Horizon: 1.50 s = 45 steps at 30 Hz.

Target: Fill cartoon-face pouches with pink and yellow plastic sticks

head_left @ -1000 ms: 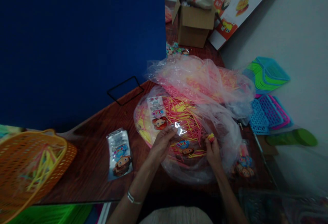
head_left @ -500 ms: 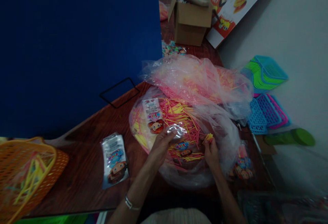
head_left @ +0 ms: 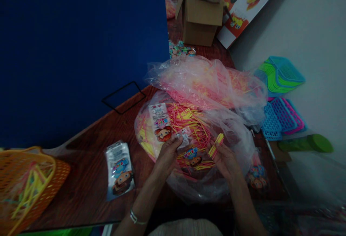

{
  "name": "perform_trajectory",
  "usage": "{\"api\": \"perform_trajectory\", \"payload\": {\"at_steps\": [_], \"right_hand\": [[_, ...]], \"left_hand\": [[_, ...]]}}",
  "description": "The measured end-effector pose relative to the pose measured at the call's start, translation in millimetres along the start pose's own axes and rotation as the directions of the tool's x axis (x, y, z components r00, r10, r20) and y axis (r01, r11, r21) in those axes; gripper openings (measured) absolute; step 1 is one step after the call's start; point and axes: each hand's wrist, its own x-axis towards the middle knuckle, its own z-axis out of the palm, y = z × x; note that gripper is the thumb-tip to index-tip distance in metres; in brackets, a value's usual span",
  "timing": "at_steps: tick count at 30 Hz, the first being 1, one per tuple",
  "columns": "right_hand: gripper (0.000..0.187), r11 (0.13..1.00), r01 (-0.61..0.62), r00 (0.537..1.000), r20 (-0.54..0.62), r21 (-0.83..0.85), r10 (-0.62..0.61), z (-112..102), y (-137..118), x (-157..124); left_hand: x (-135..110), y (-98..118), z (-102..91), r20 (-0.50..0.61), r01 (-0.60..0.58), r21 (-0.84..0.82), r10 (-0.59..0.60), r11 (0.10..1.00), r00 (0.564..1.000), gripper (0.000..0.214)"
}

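My left hand (head_left: 168, 154) grips the edge of a clear printed packet (head_left: 191, 153) between thumb and fingers. In my right hand (head_left: 225, 159) is a small bundle of yellow and pink sticks (head_left: 216, 145), tilted, with the fingers closed round its lower part. Both hands are over an open plastic bag (head_left: 205, 189) full of loose pink and yellow sticks (head_left: 186, 115). Another printed packet (head_left: 160, 122) lies on the bag's left side. A stack of flat packets (head_left: 120, 169) rests on the table left of my left hand.
An orange basket (head_left: 61, 173) with filled packets stands at the left. A second bag of sticks (head_left: 205, 81) lies behind the open one. A blue panel (head_left: 81, 56) rises at the back left. Blue and green baskets (head_left: 283, 75) and a cardboard box (head_left: 201, 21) are further back.
My right hand has turned, so the stick bundle shows at full length, angled up beside the packet. My left hand still holds the packet, with its top edge changed in shape.
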Motion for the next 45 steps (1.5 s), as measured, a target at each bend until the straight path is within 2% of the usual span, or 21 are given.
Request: {"api": "perform_trajectory", "payload": {"at_steps": [6,11,17,25,33,45], "right_hand": [[0.030,0.958,-0.207,0.978,0.027,0.200,0.206,15.5,-6.6,1.3],[0.037,0.888,-0.264,0.960,0.011,0.377,0.280,17.4,-5.2,7.7],[0.043,0.899,-0.246,0.968,0.055,0.363,0.243,17.9,-4.8,6.4],[0.042,0.913,-0.239,0.971,0.073,0.331,0.228,18.1,-6.7,5.5],[0.042,0.924,-0.230,0.973,0.101,0.304,0.209,16.9,-5.5,5.1],[0.044,0.943,-0.214,0.975,0.122,0.256,0.188,17.9,-5.8,2.4]], "left_hand": [[-1.0,5.4,-6.4,-0.062,-0.058,-0.048,0.055,0.997,0.997,0.016],[-1.1,3.3,-9.3,-0.035,-0.064,-0.063,0.062,0.996,0.997,0.020],[-2.9,-3.0,-7.7,-0.019,-0.042,-0.036,0.042,0.998,0.999,0.019],[-1.6,-7.0,-10.6,0.000,-0.055,-0.029,0.055,0.998,0.999,0.017],[-4.1,-7.7,-8.2,0.003,-0.006,0.009,0.006,1.000,1.000,0.024],[-6.5,-11.1,-5.7,0.019,0.019,-0.010,-0.019,1.000,1.000,0.019]]}}
